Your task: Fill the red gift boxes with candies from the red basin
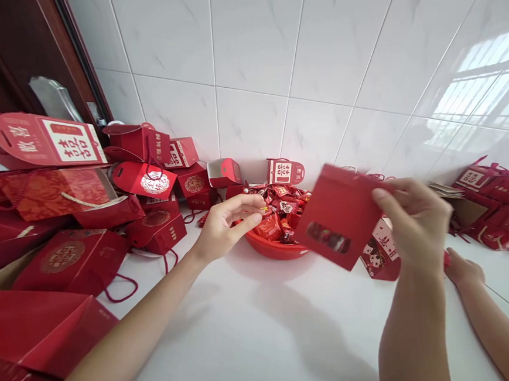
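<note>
My left hand [232,224] is in front of the bowl's left side, thumb and fingers curved with a small gap between them. I see nothing clearly held there. Behind its fingertips stands a red plastic bowl [276,251] heaped with red-wrapped candies [269,227]. My right hand [417,221] pinches a red paper gift bag [339,206] by its upper right edge, raised and tilted in front of the bowl's right side. Dark and red shapes show in the bag's oblong window; whether they are inside it or behind it, I cannot tell.
Red gift boxes [77,259] with cord handles pile up on the left. A patterned box [384,250] stands behind my right hand. Another person's hand [466,269] rests at the right. Stacked red boxes [501,195] stand farther right, by the tiled wall [257,38].
</note>
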A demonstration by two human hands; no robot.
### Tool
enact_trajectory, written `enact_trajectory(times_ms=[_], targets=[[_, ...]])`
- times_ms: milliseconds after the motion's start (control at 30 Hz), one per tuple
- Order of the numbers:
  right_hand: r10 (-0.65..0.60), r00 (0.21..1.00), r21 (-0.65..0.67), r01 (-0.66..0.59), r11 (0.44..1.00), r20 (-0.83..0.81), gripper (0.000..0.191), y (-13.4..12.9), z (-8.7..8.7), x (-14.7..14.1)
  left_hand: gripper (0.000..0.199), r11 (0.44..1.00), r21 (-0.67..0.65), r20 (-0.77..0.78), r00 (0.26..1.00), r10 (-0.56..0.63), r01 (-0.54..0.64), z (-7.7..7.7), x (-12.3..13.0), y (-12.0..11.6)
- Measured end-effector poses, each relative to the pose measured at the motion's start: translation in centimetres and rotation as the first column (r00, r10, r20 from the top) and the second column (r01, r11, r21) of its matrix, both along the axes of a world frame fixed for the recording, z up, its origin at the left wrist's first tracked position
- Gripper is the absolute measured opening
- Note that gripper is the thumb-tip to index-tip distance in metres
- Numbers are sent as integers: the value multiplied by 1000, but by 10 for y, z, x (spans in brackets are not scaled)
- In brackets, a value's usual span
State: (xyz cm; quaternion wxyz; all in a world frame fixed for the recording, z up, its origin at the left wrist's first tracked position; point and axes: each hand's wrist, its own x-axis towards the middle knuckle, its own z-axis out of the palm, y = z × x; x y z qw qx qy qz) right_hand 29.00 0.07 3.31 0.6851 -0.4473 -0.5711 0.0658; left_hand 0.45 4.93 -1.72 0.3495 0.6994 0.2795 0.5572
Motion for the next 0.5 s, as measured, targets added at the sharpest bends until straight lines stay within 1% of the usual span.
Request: enact_trajectory(times_ms=[33,67,100,133,200,267,300,333,400,500], targets=[[-133,989,53,136,989,-70,16,1,1,10,30,1000,-11,-6,1000,3,-3,-1,-1,4],[-243,963,63,252,966,-119,16,2,0,19,29,1000,-19,-17,1000,4,-4,-3,-1,8],[-336,932,38,344,938,-134,15,5,-1,28,28,1000,-24,-29,1000,6,-7,-5,-1,12],[-408,905,-7,410,912,-119,14,9,-4,37,28,1000,-27,-44,999,10,-12,-8,-1,16],[-517,856,-120,511,851,-26,10,19,-12,50,27,999,-30,-79,997,25,-27,-15,-1,24],[-616,784,-214,617,757,84,8,32,-21,59,26,998,-42,-112,993,38,-42,-24,1,31],[-641,757,-246,650,719,125,8,37,-26,63,26,997,-55,-130,991,37,-44,-29,1,34],[-652,741,-268,668,694,158,8,42,-31,66,27,997,-73,-151,988,30,-41,-33,2,38],[-652,733,-289,678,676,195,9,48,-39,71,26,995,-100,-212,977,4,-26,-43,4,43],[-669,706,-292,707,644,233,12,48,-52,79,20,998,-59,-310,951,1,-20,-52,6,49]])
